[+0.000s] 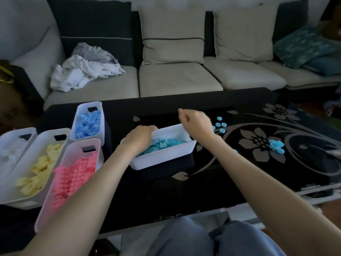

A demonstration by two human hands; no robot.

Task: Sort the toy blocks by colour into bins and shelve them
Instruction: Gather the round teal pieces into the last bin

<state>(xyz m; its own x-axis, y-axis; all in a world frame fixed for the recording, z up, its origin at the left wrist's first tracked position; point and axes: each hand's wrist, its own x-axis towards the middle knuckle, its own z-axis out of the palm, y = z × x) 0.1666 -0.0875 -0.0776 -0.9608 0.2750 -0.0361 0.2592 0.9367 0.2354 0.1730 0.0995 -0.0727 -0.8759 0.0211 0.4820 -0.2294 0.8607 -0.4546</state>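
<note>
Head view: white bin [162, 157], likely light, rigid; left hand [141, 134] grips its rim; right hand [196, 122] curled above, hold unclear.

The left grip [141, 136] has its fingers hidden inside the middle bin [162, 160], the right grip [197, 122] is blurred, and the nine-o'clock bin [10, 138] is cut off.

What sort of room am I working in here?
Most likely a home living room: a cushioned sofa with crumpled laundry on it, and a low black table holding bins.
</note>
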